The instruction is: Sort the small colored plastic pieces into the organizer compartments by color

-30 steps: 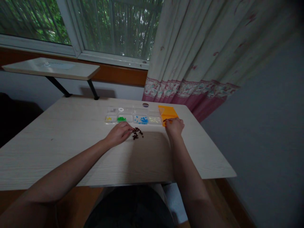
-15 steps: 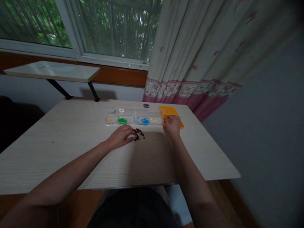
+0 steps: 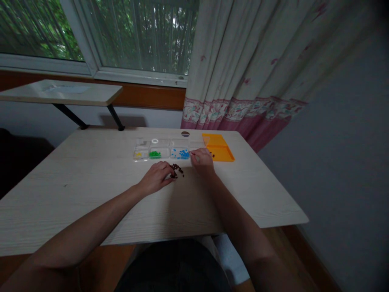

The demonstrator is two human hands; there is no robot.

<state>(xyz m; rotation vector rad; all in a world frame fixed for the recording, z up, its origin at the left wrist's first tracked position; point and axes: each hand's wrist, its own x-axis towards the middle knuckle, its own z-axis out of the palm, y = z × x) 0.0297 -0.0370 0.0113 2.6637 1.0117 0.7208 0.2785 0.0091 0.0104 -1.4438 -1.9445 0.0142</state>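
Observation:
Dark brown beads [image 3: 176, 167] lie in a loose pile on the table. My left hand [image 3: 156, 176] rests at the pile's left side, fingers curved and touching some beads, thumb apart from them. Over the right end of a clear compartment box [image 3: 160, 152] is my right hand [image 3: 203, 161], its fingers stretched to the left with nothing visible in them. It hides the compartment under it. Green beads [image 3: 154, 154], blue beads [image 3: 184, 153] and a few yellow beads [image 3: 139, 154] sit in separate compartments. An orange case [image 3: 223, 153] lies open on the right, with a few brown beads inside.
The pale wooden table [image 3: 142, 219] carries a raised shelf [image 3: 100, 92] on black legs at the back left. A round two-tone disc [image 3: 185, 134] is set at the table's back edge. Behind hang the curtains [image 3: 237, 73], beside a window.
My right hand has moved left, from the orange case to the clear box's right end, uncovering brown beads in the case. My left hand stays at the pile. The view has shifted slightly.

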